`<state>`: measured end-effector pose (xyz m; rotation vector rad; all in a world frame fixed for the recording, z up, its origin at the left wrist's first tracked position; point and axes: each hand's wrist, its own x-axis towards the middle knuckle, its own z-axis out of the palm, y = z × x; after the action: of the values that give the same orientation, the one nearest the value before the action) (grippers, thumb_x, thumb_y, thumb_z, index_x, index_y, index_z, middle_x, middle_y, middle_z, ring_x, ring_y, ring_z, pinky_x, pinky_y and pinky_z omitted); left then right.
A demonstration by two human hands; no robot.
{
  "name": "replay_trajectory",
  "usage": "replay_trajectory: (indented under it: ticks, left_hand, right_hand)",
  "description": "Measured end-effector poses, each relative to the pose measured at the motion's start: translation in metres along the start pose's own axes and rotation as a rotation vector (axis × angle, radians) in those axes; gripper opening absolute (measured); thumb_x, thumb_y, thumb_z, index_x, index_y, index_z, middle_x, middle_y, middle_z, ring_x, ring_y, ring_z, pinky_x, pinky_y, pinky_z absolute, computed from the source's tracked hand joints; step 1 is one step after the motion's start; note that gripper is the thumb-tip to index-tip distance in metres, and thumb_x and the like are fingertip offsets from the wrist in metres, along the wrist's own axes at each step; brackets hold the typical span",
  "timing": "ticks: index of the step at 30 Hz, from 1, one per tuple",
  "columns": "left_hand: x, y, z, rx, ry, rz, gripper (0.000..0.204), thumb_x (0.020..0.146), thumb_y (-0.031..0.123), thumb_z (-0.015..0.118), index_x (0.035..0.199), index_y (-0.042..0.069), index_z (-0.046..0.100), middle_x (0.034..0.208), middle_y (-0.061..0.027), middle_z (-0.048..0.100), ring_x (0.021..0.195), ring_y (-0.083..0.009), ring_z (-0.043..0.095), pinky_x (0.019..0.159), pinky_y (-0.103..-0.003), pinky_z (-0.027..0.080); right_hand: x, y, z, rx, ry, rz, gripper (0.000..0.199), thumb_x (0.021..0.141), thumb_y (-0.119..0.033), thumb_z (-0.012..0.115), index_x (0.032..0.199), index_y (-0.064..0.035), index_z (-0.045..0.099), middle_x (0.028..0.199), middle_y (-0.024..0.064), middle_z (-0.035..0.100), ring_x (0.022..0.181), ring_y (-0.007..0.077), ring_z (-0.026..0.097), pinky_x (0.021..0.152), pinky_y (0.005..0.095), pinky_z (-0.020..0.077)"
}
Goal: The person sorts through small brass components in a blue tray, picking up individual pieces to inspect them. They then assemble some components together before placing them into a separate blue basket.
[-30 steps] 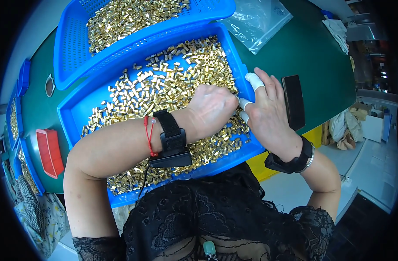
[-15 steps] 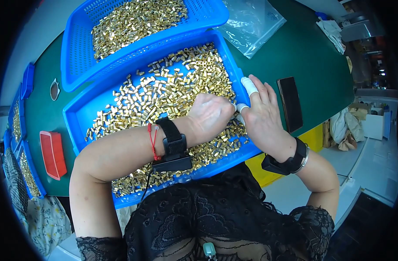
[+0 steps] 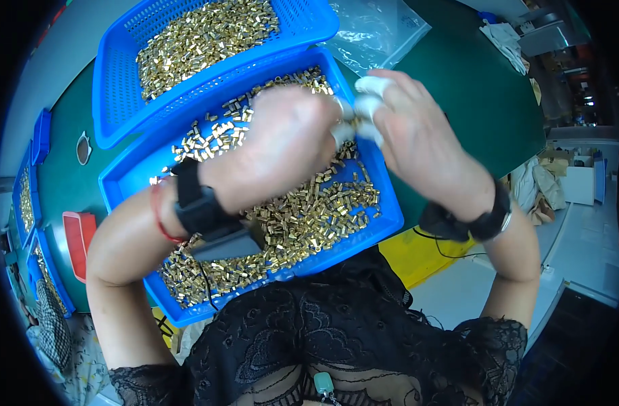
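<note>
My left hand and my right hand meet fingertip to fingertip over the right side of a blue tray. White coverings wrap several fingertips. Both hands are closed in a pinch, and a small brass-coloured glint shows between them, too blurred to make out. Many small brass fittings lie loose in the tray below, partly hidden by my left hand and forearm. Both wrists carry black straps with a dark box.
Behind the tray, a blue perforated basket holds more brass pieces. A clear plastic bag lies on the green table. At left are a red container, a small dish and blue trays of brass pieces. A yellow surface shows below the table's edge.
Both hands have lifted and moved away from my body, still together at the fingertips, and are now motion-blurred. The dark phone-like slab at right is now hidden behind my right hand and forearm.
</note>
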<state>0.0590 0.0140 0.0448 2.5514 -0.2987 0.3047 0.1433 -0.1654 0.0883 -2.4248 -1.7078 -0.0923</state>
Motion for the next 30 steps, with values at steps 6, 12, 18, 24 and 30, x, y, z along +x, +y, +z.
replay_trajectory:
  ticks: [6,12,18,24,30]
  left_hand:
    - [0.025,-0.062,-0.081,0.074,0.251,-0.205,0.018,0.084,0.009,0.066,0.1,0.004,0.07,0.069,-0.0098,0.064,0.061,-0.0227,0.056,0.057,-0.036,0.046]
    - [0.025,-0.099,-0.11,0.312,0.454,-0.274,0.028,0.091,0.011,0.065,0.118,0.003,0.066,0.078,-0.0038,0.063,0.061,-0.0076,0.049,0.053,-0.028,0.041]
    - [-0.005,-0.048,-0.04,-0.104,0.234,-0.066,0.015,0.075,0.004,0.067,0.09,0.004,0.069,0.08,-0.0175,0.062,0.071,-0.0357,0.063,0.062,-0.042,0.05]
    - [-0.033,0.003,0.03,-0.14,-0.271,0.046,0.01,0.074,0.006,0.065,0.083,0.004,0.067,0.078,-0.0149,0.063,0.071,-0.0346,0.064,0.062,-0.044,0.052]
    - [-0.03,0.009,0.048,-0.048,-0.43,0.061,0.006,0.078,0.009,0.067,0.082,0.004,0.068,0.073,-0.0142,0.062,0.068,-0.0345,0.064,0.059,-0.044,0.051]
  right_hand:
    - [0.135,0.015,0.006,0.218,0.229,-0.077,0.015,0.083,-0.007,0.058,0.093,0.0019,0.064,0.083,0.0266,0.064,0.082,0.0415,0.065,0.072,0.0473,0.0508]
    - [0.18,-0.01,-0.002,0.522,0.303,-0.012,0.028,0.082,-0.006,0.062,0.109,0.0028,0.06,0.098,0.0297,0.065,0.094,0.0436,0.063,0.079,0.0441,0.0514]
    - [0.091,0.016,0.029,0.42,0.318,-0.067,0.016,0.089,-0.011,0.062,0.102,-0.003,0.066,0.08,0.0156,0.066,0.067,0.0248,0.064,0.062,0.0343,0.0497]
    - [-0.039,-0.003,0.033,0.477,0.014,0.152,0.017,0.084,-0.003,0.066,0.1,-0.0036,0.069,0.082,0.0143,0.065,0.069,0.0257,0.064,0.062,0.0338,0.0494]
    - [-0.088,-0.032,0.044,0.221,-0.053,0.235,0.02,0.074,-0.001,0.069,0.093,-0.001,0.071,0.088,0.01,0.06,0.078,0.0264,0.058,0.064,0.0366,0.0491]
